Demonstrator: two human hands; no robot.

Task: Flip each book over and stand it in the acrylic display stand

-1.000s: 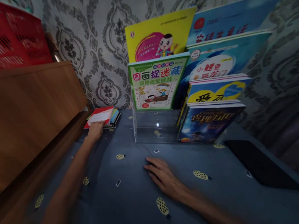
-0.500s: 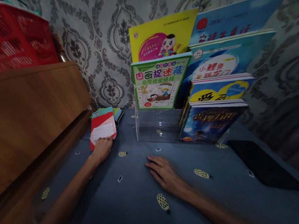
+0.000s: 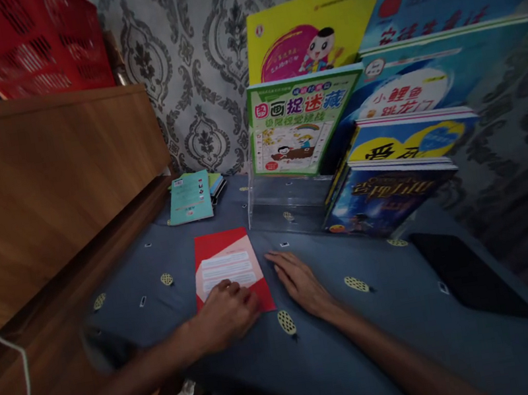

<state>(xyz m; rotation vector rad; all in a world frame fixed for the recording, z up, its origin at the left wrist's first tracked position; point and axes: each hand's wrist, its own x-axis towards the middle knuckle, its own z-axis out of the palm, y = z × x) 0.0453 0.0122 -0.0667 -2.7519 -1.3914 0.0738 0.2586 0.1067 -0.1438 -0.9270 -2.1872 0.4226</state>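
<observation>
A red book [image 3: 228,271] with a pale pink panel and white text strips lies on the dark blue tablecloth [image 3: 330,360]. My left hand [image 3: 229,311] covers its lower part, the curled fingers closed on it near the bottom edge. Just right of this book, my right hand [image 3: 302,285] lies flat on the cloth with its fingers stretched out, holding nothing. Farther back on the left is a small pile of books, topped by a teal book [image 3: 190,198].
A clear stepped book stand [image 3: 286,210] holds a green picture book [image 3: 305,125], a yellow book [image 3: 311,23] and several blue ones. At the right lies a black flat item [image 3: 469,275]. A wooden cabinet [image 3: 49,171] on the left carries a red basket [image 3: 39,46].
My left hand has brought the red book from the pile toward me and to the right, uncovering the teal book. My right hand stays resting on the cloth. The view has shifted slightly.
</observation>
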